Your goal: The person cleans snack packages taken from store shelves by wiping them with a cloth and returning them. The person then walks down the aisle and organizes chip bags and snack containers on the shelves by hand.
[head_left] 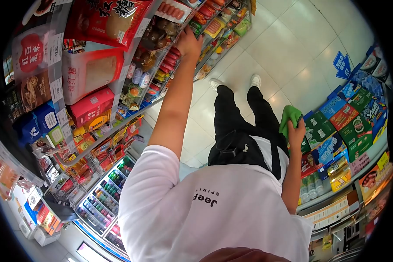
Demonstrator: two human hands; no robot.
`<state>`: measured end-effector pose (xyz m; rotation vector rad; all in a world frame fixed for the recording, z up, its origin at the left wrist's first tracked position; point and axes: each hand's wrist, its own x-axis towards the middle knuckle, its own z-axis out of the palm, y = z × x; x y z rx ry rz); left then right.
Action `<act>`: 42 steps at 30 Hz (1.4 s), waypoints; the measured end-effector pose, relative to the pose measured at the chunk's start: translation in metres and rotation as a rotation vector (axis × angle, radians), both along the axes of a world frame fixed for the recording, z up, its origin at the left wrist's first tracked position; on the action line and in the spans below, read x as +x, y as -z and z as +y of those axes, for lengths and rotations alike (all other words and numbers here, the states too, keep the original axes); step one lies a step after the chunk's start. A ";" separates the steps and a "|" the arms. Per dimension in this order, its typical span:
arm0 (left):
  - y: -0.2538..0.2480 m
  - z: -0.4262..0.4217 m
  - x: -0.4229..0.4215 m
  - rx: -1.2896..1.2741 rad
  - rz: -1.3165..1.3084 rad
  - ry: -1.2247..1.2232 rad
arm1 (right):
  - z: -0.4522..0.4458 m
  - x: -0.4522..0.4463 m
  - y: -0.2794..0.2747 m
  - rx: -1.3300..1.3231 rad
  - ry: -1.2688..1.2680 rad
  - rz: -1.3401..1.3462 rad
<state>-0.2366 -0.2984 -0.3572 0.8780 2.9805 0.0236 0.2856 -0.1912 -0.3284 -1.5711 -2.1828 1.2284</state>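
My left arm stretches up to a shelf rack of packaged snacks. At its end, my left hand (189, 45) reaches in beside some red-wrapped sausages (170, 60) and below a pack of pale pink sausages (172, 10). Its fingertips are mostly hidden among the goods, so I cannot tell whether they grip anything. Low on the other side, next to my thigh, my right hand (297, 132) is closed around a bunched green cloth (289, 117).
Red bags of brown sugar (111, 24) stand on the near left shelves. Stacked drink cartons (336, 122) line the right side, near a blue arrow sign (342, 65). A drinks cooler (102, 203) is at lower left. Pale tiles (292, 39) cover the aisle floor.
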 end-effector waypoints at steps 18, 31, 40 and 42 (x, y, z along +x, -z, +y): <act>-0.017 0.042 -0.002 0.239 0.025 0.078 | 0.008 0.006 0.011 0.009 0.030 0.016; -0.005 0.075 -0.016 0.180 0.098 0.095 | 0.006 0.028 0.013 -0.041 0.084 0.005; -0.021 0.082 -0.016 0.079 -0.109 -0.010 | 0.016 0.020 0.013 -0.016 0.058 0.024; -0.017 0.076 -0.016 0.097 -0.084 -0.026 | 0.016 0.018 0.012 -0.028 0.068 0.013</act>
